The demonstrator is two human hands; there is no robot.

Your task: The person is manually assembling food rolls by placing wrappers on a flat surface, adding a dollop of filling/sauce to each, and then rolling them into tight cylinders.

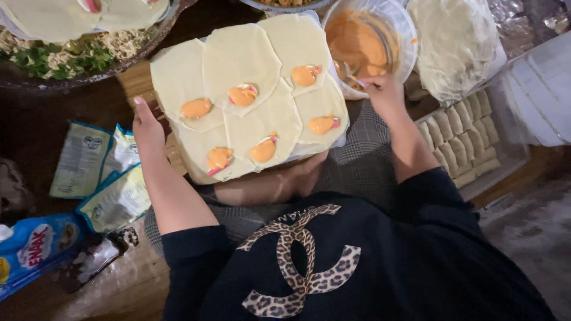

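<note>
Wrappers, pale round dough sheets (250,101) overlapping on the board across my lap, each carry an orange dollop of filling (242,95). My left hand (146,128) steadies the board's edge, fingers straight and together. My right hand (383,92) pinches a metal spoon (351,76) in the clear plastic bowl of orange sauce (363,41); small, even scoops seem best.

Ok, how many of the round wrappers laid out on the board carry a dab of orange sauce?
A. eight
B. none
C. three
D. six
D: six orange dabs show, one on each wrapper on the board, while the right hand dips a spoon into the sauce bowl.
</note>
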